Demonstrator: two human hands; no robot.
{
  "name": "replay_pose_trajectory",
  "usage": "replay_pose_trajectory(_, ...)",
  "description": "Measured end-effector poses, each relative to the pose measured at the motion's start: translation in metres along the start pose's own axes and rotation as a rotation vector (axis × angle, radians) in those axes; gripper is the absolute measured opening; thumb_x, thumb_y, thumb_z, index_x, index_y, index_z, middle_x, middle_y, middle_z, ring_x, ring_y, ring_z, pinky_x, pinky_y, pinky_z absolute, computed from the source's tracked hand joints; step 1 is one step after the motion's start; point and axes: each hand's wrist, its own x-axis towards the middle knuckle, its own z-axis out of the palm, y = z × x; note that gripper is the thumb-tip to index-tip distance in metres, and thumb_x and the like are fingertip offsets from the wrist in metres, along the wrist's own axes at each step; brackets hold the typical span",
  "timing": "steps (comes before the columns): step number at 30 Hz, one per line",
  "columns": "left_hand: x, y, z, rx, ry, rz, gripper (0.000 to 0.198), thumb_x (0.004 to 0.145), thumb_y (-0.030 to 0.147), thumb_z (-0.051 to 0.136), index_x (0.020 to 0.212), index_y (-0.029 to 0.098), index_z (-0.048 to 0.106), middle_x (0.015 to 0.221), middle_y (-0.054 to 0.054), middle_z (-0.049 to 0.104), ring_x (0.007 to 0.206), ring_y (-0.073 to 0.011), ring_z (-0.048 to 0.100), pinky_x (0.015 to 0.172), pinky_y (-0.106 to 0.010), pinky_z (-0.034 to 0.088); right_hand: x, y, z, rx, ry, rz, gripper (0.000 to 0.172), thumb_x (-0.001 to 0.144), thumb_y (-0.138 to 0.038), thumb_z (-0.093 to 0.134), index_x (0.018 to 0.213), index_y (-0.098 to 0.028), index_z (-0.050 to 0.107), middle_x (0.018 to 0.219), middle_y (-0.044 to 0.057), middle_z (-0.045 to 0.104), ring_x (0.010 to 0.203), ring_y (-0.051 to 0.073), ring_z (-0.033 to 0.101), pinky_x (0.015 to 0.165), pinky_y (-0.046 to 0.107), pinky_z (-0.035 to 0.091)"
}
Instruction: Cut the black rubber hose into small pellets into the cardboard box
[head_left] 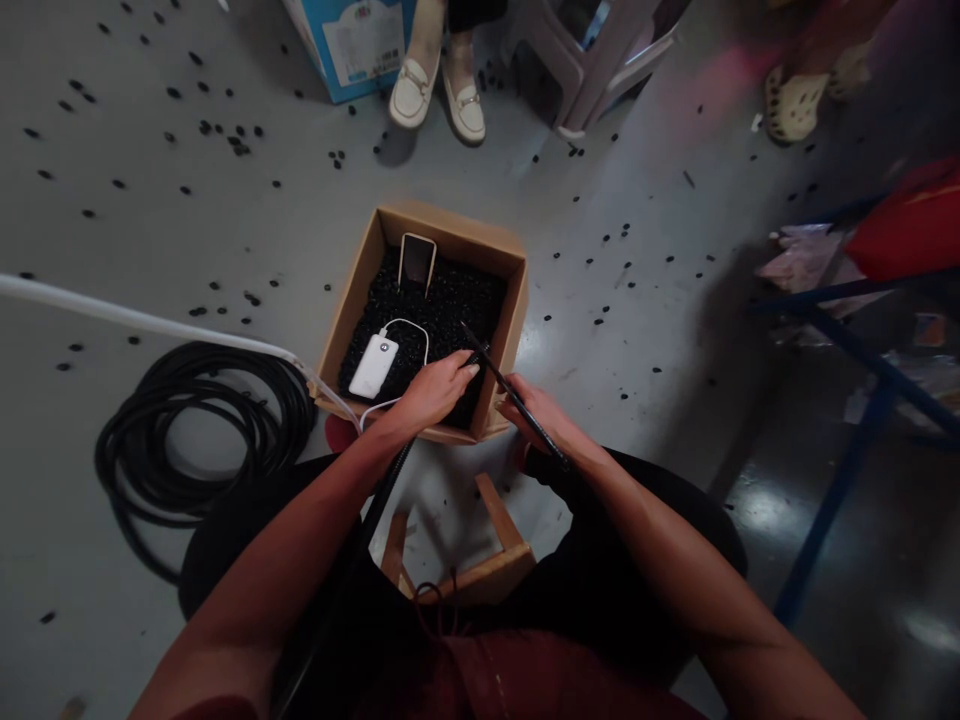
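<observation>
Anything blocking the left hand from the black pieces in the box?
Nothing visible blocks the left hand from the black pieces beyond it. The power bank and white cable lie left of its fingers; a thin tool in the right hand slants close by.

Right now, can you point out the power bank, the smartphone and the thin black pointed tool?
White power bank (373, 368): head view, middle of its casing.
Smartphone (417, 261): head view, its dark screen.
Thin black pointed tool (534, 423): head view, along its shaft.
</observation>
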Motion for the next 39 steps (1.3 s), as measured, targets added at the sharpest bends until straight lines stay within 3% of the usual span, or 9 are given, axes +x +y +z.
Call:
replay_pose_trajectory(4,0.002,-0.003,0.002,0.004,-0.020,-0.022,0.034,0.092,0.027,0.042,0.117,0.012,0.060,0.064,0.000,0.053,0.062,-0.0153,0.052,0.063,-0.024,0.038,0.000,0.001,0.005,-0.051,0.000,0.014,0.026,0.083,-0.027,0.042,0.105,-0.020,0.053,0.076,0.003,0.061,0.066,0.017,0.052,0.062,0.027,0.036)
replay_pose_trajectory(8,0.002,-0.005,0.003,0.024,-0.059,-0.050,0.023,0.092,0.026,0.041,0.098,0.015,0.061,0.062,0.001,0.051,0.060,-0.0144,0.050,0.059,-0.025,0.035,-0.001,0.000,0.009,-0.063,-0.030,0.025,0.024,0.081,-0.025,0.040,0.102,-0.020,0.051,0.074,0.003,0.059,0.065,0.017,0.051,0.060,0.026,0.034)
replay_pose_trajectory(16,0.004,-0.009,0.003,0.021,-0.087,-0.070,0.020,0.091,0.024,0.042,0.073,0.020,0.048,0.057,0.003,0.048,0.056,-0.0136,0.047,0.056,-0.025,0.031,-0.001,0.000,0.014,-0.097,-0.069,0.043,0.023,0.081,-0.020,0.040,0.101,-0.020,0.051,0.076,0.004,0.061,0.068,0.018,0.054,0.060,0.025,0.033)
replay_pose_trajectory(23,0.006,-0.015,0.004,0.068,-0.111,-0.078,0.027,0.091,0.024,0.041,0.065,0.021,0.042,0.057,0.003,0.047,0.056,-0.0128,0.045,0.056,-0.025,0.030,-0.001,0.001,0.016,-0.137,-0.081,0.042,0.022,0.082,-0.020,0.041,0.101,-0.020,0.052,0.078,0.005,0.064,0.068,0.019,0.056,0.060,0.025,0.034)
replay_pose_trajectory(39,0.009,-0.021,0.004,0.077,-0.111,-0.105,0.028,0.088,0.022,0.048,0.061,0.020,0.044,0.050,0.004,0.044,0.048,-0.0109,0.039,0.051,-0.025,0.026,-0.002,-0.003,0.014,-0.186,-0.120,0.071,0.018,0.083,-0.020,0.043,0.098,-0.020,0.054,0.083,0.007,0.068,0.074,0.020,0.062,0.061,0.025,0.034)
